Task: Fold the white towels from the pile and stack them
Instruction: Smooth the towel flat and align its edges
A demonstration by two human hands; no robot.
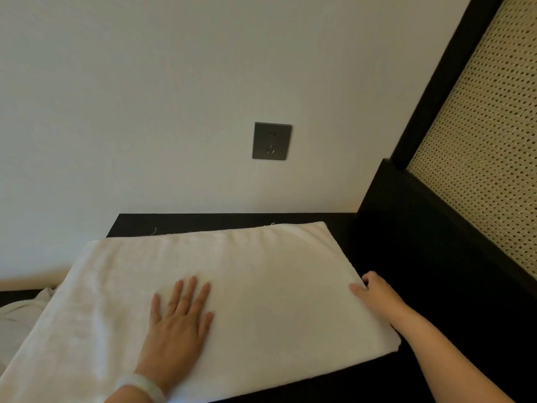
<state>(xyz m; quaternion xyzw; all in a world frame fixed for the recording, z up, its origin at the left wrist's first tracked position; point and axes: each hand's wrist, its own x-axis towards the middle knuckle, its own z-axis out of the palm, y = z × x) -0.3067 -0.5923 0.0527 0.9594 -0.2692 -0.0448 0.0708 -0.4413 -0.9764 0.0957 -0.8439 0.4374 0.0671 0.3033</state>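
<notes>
The white towel [261, 286] lies folded flat, and its near-left corner runs off the bottom of the shot, so you can't see the whole thing. Left of the towel there's more crumpled white fabric [17, 318], mostly cropped and half tucked behind it; can't tell how much is there. The right hand [374, 292] is at the towel's right edge, thumb on top and fingers curled over the side, pinching the edge. Most of those fingers are hidden. The left hand [177, 324] is pressed flat on the middle of the towel, fingers spread and straight, holding nothing, with a pale bracelet [142, 386] on the wrist. Under the towel is a black tabletop [377, 242]. Behind the towel is a plain off-white wall [145, 97] with a grey socket [271, 141]. Right of the towel stands a black frame [436, 91] with a woven cane panel [488, 141].
</notes>
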